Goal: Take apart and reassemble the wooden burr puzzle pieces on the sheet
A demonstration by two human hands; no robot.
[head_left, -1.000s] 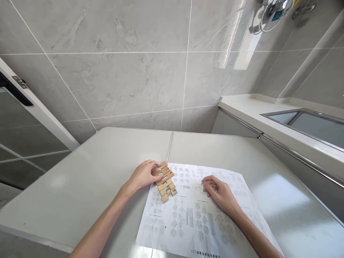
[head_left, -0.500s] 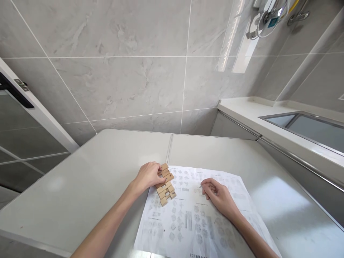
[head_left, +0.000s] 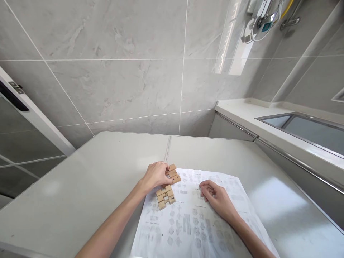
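Note:
My left hand [head_left: 157,175] is closed, thumb and fingers pinching a notched wooden puzzle piece [head_left: 175,178] marked with a number. Several wooden pieces lie close together there, and my fingers hide part of them. Just below, a lighter group of notched wooden pieces [head_left: 165,197], one marked 3, rests on the upper left of a printed paper sheet [head_left: 215,211]. On the right side of that sheet lies my right hand [head_left: 215,193], its fingers loosely curled inward with nothing visible in them.
The sheet with small diagrams lies on a white table [head_left: 120,161] with a seam across its middle. Behind rises a grey tiled wall [head_left: 115,89]. At right stands a counter [head_left: 236,111] with a sink [head_left: 303,129]; a white-framed door [head_left: 34,104] is at left.
My left hand has moved slightly right and away with the upper wooden pieces, opening a gap from the lower group. My right hand stays in about the same place.

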